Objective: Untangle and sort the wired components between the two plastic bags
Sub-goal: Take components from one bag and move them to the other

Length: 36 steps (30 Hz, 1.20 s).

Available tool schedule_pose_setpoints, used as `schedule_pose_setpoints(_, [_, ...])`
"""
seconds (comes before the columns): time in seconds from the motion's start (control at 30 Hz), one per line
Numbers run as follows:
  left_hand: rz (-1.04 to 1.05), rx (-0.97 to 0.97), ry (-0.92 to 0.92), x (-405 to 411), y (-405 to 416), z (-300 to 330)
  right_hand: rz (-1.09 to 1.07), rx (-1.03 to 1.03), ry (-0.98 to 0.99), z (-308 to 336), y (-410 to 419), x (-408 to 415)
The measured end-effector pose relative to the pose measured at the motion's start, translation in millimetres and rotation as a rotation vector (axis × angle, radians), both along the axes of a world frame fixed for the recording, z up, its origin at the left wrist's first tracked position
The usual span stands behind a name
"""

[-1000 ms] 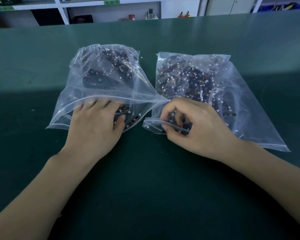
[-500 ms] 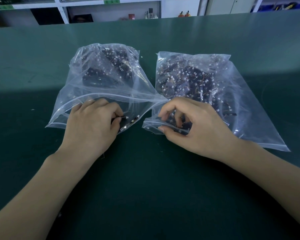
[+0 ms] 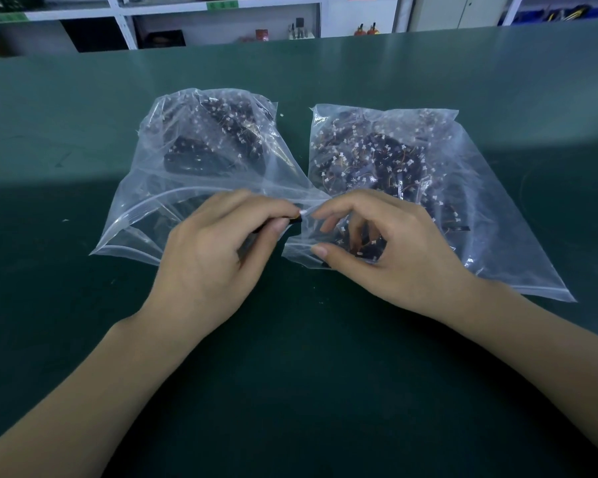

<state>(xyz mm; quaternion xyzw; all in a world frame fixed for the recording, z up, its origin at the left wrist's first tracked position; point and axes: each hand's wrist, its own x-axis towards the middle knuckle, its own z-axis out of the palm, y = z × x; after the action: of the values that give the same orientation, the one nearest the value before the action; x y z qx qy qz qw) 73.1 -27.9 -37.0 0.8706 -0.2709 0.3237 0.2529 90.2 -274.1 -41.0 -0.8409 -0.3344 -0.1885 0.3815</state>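
The left hand point(image 3: 208, 257), flat in the left bag point(image 3: 173, 215) a second ago, now pinches one wired component point(image 3: 292, 219) clear, while the right hand point(image 3: 387, 250) grips the right bag point(image 3: 497, 215) mouth, ready for transfer.

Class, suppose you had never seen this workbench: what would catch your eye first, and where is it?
Two clear plastic bags, the left bag and the right bag, lie side by side on the green table, stuffed with dark wired components. In front, the left hand pinches a small component at the right bag's mouth, where the right hand grips the plastic.
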Motion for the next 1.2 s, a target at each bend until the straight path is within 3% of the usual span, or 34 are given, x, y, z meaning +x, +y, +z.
schedule_pose_setpoints(0.2, [-0.154,-0.160,0.029,-7.4,-17.4,-4.8,0.071,0.133,0.037,2.1,2.8,0.1])
schedule_pose_setpoints(0.47, [-0.155,-0.362,0.191,-10.9,-19.0,-1.1,0.072,0.245,0.061,2.9,3.8,-1.2])
schedule_pose_setpoints(1.2, [-0.077,-0.272,0.174,-10.5,-20.1,1.2,0.014,0.187,0.016,9.1,3.9,-4.4])
